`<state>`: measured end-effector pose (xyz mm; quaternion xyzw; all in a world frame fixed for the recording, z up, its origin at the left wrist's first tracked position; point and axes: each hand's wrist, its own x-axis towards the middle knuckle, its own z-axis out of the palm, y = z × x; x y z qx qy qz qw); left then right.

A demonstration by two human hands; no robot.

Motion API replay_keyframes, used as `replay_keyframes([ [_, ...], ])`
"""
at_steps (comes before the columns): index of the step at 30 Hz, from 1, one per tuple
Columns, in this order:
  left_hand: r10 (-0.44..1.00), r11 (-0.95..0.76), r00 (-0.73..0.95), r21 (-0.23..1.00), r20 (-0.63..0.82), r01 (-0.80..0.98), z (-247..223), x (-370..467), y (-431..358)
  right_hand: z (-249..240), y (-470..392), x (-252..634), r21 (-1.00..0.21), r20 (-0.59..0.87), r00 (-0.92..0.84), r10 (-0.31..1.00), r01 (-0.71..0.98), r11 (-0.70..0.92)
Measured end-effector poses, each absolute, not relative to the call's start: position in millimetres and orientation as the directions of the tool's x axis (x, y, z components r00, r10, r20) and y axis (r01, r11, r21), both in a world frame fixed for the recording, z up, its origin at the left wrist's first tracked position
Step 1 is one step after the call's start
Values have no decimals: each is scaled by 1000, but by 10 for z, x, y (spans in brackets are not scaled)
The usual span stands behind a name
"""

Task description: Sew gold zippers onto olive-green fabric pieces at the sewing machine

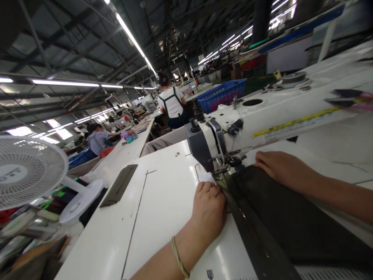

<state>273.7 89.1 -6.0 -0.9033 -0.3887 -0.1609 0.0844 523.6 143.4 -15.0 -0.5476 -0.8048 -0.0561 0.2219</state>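
Observation:
Dark olive fabric point(285, 217) lies over the bed of a white and grey sewing machine point(201, 144), its far end close to the presser foot point(223, 170). A zipper with shiny teeth point(243, 214) seems to run along the cloth. My left hand point(209, 206), with a band around the wrist, has its fingers curled on the fabric's left edge just in front of the needle area. My right hand point(272, 169) pinches the far right edge of the same fabric, beside the machine head. Its thumb and fingers are pressed together.
An olive fabric piece point(119, 186) lies on the white table point(163, 217). A white fan point(29, 175) stands at the left. Scissors point(346, 98) and a yellow tape measure point(297, 121) are on the machine arm. Beyond are a blue basket point(223, 95) and seated co-workers.

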Motion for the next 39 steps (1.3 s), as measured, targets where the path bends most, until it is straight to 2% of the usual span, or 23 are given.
replay_keyframes([
  [4,736,-614,528,89,425,784,-116,2715,846,-144,1183,4984,-27,528,-422,737,859,511],
  [7,776,-531,387,184,498,827,-154,2695,835,-244,1005,4716,-13,652,-527,545,711,703],
  [9,753,-557,375,218,541,802,-182,2682,855,-362,968,4593,-9,683,-545,487,660,751],
  [14,610,-731,537,152,583,665,-228,2674,935,-529,1008,4564,-39,634,-568,524,654,755],
  [18,562,-776,617,93,551,624,-203,2678,976,-481,1010,4599,-101,605,-574,551,632,768],
  [21,531,-799,657,59,535,598,-177,2674,995,-452,1003,4593,-84,599,-580,552,640,764],
  [32,527,-803,665,54,529,594,-135,2676,1014,-376,997,4547,-42,581,-588,563,669,742],
  [35,563,-783,665,58,490,619,-123,2676,1027,-364,1031,4546,-48,574,-596,561,660,750],
  [37,607,-754,654,66,452,654,-126,2676,1030,-340,1046,4582,-84,554,-600,577,649,756],
  [39,646,-726,637,79,420,683,-137,2676,1028,-298,1041,4640,-181,506,-603,616,624,760],
])
